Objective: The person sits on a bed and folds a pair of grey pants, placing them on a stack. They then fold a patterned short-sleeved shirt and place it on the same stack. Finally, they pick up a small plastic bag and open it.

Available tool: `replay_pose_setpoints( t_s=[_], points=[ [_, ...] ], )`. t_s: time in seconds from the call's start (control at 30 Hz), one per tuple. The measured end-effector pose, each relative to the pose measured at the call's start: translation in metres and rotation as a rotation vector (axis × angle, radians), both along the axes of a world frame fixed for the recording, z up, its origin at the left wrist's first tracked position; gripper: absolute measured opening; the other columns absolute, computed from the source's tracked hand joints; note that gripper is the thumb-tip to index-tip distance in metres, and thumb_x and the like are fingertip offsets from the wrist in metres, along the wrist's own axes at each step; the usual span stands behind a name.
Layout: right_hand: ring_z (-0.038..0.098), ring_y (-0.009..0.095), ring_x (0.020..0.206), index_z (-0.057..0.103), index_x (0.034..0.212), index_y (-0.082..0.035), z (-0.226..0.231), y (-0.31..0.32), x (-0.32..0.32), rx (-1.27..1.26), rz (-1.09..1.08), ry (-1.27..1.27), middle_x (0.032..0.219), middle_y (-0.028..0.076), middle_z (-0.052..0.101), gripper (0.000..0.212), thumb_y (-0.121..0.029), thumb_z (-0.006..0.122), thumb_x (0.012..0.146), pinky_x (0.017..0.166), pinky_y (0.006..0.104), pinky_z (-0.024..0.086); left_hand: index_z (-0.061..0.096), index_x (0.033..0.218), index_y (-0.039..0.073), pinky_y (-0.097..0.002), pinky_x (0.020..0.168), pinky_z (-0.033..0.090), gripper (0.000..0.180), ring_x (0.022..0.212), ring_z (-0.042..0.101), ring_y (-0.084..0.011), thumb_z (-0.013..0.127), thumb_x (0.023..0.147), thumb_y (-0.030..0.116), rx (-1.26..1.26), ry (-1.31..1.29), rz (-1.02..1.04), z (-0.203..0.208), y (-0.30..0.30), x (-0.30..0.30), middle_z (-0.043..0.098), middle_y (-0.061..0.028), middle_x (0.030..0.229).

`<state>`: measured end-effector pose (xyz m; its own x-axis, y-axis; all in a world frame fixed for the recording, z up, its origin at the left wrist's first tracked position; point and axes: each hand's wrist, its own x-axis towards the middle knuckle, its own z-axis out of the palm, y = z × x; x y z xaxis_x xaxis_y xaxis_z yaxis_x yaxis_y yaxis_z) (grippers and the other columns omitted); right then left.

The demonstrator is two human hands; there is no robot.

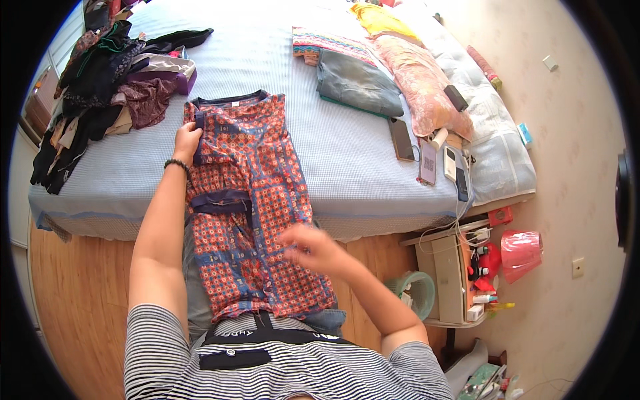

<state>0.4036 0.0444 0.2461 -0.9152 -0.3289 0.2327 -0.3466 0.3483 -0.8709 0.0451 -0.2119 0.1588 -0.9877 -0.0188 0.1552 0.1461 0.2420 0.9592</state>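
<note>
A red and blue patterned shirt (270, 193) with dark blue trim lies over the bed's edge and down across my lap. Its collar end rests on the bed, and one sleeve with a dark cuff is folded inward over the body. My left hand (189, 142) is closed on the shirt's left edge near the shoulder, pinching the dark-trimmed fabric. Over the lower right part of the shirt hovers my right hand (310, 248), blurred by motion, its fingers loosely bent and apart with nothing seen in them.
Dark clothes (100, 93) are heaped on the bed (240, 60) at the left. Folded jeans (360, 83), a pink pillow (420, 80) and several phones (401, 139) lie at the right. Beside the bed stand a small cabinet (440, 283) and a pale green bin (420, 293).
</note>
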Motion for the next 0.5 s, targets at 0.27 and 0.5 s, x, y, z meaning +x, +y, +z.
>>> replay_pose_setpoints(
  t_s=[0.27,0.5],
  points=[
    [0.048,0.036,0.116,0.059,0.118,-0.006,-0.036,0.018,-0.145,0.373,-0.631,0.233,0.123,0.018,0.052,0.042,-0.016,0.069,0.079,0.098,0.0453,0.038,0.060,0.109,0.004,-0.0441,0.092,0.042,0.031,0.108,0.053,-0.0341,0.065,0.081,0.018,-0.578,0.443,-0.041,0.060,0.086,0.015,0.061,-0.0162,0.106],
    [0.025,0.037,0.138,0.032,0.141,0.002,-0.072,0.001,-0.125,0.810,-0.678,0.172,0.148,0.022,0.029,0.072,-0.040,0.057,0.088,0.111,0.0522,0.018,0.065,0.103,0.008,-0.0445,0.098,0.038,0.044,0.112,0.052,-0.0292,0.065,0.082,0.046,-0.906,0.180,-0.100,0.058,0.190,-0.001,0.061,-0.0102,0.112]
  ],
)
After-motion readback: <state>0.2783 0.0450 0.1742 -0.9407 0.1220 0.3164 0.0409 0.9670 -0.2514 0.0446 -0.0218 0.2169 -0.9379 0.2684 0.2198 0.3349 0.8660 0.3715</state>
